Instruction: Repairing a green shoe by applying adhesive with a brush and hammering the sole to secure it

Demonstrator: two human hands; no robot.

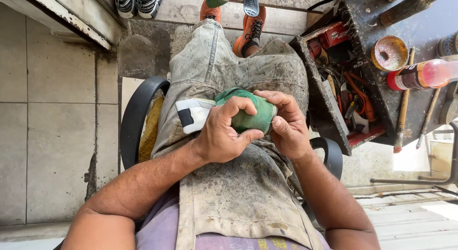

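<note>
A green suede shoe (248,117) with a white sole (192,114) lies across my lap, toe end to the right. My left hand (224,133) wraps around the shoe's upper from the near side, thumb and fingers closed on it. My right hand (286,123) pinches at the toe end of the shoe, fingertips pressed together there; a thin thread or needle may be between them, too small to tell. I sit in a black chair (136,119), wearing dirty grey trousers and an apron.
An open dark toolbox (334,92) with orange-handled tools stands at my right. A workbench beyond holds a red bottle (420,74), a round tin (389,53) and brushes (403,114). Orange shoes (250,33) and dark sneakers (138,3) lie ahead. Tiled floor lies left.
</note>
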